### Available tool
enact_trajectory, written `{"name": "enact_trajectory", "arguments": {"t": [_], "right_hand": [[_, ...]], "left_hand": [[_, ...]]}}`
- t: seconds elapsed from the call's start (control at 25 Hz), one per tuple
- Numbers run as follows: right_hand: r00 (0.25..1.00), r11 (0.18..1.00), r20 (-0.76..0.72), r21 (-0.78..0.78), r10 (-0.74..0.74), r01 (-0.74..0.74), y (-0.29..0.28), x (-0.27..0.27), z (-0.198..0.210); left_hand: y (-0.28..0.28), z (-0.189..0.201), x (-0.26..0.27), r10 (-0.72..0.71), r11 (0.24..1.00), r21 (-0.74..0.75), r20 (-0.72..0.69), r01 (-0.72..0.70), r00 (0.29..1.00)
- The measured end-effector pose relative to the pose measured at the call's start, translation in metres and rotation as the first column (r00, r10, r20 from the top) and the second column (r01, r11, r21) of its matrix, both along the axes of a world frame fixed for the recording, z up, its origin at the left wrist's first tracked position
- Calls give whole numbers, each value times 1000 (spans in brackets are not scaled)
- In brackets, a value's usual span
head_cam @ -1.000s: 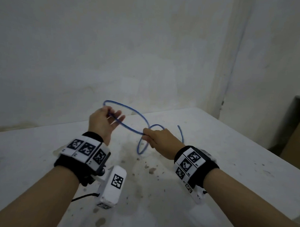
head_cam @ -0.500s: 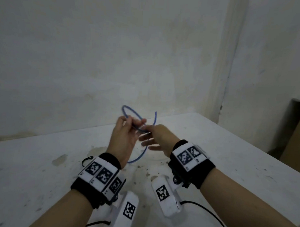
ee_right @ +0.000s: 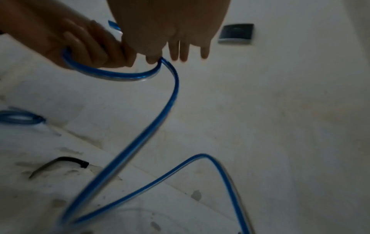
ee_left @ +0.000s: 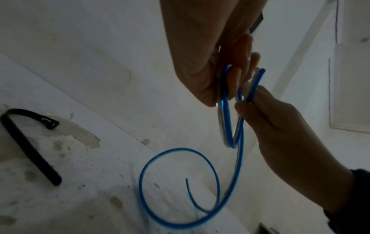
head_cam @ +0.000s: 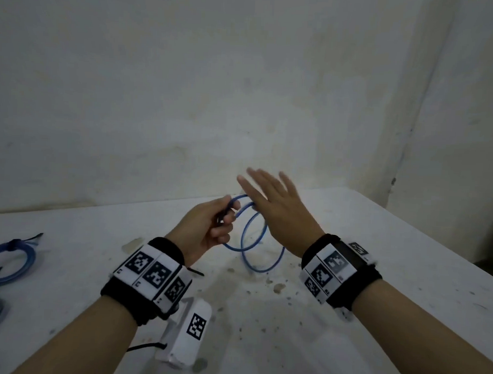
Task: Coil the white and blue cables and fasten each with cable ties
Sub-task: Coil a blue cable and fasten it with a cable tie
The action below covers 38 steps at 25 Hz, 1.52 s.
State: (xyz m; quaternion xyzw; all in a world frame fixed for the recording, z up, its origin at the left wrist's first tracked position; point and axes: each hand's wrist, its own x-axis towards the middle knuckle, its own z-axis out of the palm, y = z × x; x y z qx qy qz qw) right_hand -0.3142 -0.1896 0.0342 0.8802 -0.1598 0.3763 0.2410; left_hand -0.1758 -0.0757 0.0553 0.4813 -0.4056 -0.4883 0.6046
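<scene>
Left hand (head_cam: 207,230), fingers (head_cam: 224,233) curled around the gathered loops of the blue cable (head_cam: 249,243), held above the tabletop (head_cam: 377,247). Right hand (head_cam: 278,210), fingers (head_cam: 263,180) straight and spread, thumb side touching the cable just beside the left-hand grip. Loose turns hang below both hands, the free end curling over the stained surface. A black cable tie (ee_left: 26,142) lies nearby; a tied blue coil (head_cam: 11,259) rests at far left.

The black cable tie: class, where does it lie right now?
In the left wrist view the black cable tie lies loose on the white table, at the picture's left, apart from the blue cable and untouched by either hand.
</scene>
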Motion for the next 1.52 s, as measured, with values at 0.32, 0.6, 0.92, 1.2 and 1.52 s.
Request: {"name": "enact_trajectory", "arguments": {"t": [0.32, 0.6, 0.92, 1.2, 1.52], "right_hand": [[983, 988, -113, 65, 146, -140, 35, 36, 11], [926, 321, 359, 869, 116, -378, 5, 9, 10], [968, 417, 240, 874, 78, -251, 14, -17, 10], [852, 410, -127, 906, 509, -110, 58, -40, 48], [718, -7, 451, 849, 531, -529, 128, 24, 102]], "left_hand": [[25, 10, 16, -151, 983, 112, 50, 145, 987], [35, 39, 83, -463, 834, -526, -506, 166, 728], [55, 92, 108, 70, 657, -584, -582, -476, 810], [58, 65, 139, 491, 571, -565, -347, -596, 799], [28, -23, 81, 456, 852, -414, 287, -320, 842]]}}
